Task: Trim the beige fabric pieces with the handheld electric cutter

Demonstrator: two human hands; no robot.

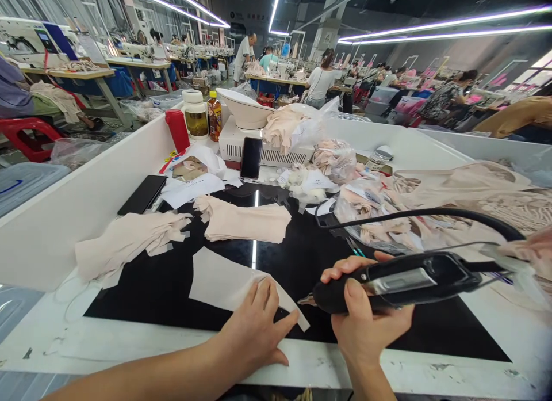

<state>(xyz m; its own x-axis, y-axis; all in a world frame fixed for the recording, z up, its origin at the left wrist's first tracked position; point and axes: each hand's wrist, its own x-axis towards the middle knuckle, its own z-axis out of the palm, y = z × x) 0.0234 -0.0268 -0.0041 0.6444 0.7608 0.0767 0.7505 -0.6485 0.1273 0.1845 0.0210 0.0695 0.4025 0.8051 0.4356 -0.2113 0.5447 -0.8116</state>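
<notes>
My left hand (259, 323) lies on a beige fabric piece (218, 281), fingers stretched out and pressing near its folded right edge. My right hand (366, 314) is wrapped round a black corded handheld tool (401, 280) with a pointed metal tip. That tip is just right of the fabric's narrow end, close to my left fingers. Beneath the fabric is a glossy black board (150, 297). Behind it lies a stack of beige fabric pieces (245, 220), and another beige pile (129, 245) is at the left.
A black phone (252, 157) leans against a white vented box (233, 142). Bagged beige pieces (371, 211) crowd the right side, near tweezers (356, 247). The tool's cable (431, 216) arches over them. White side walls (112, 182) border the table. People work at sewing tables beyond.
</notes>
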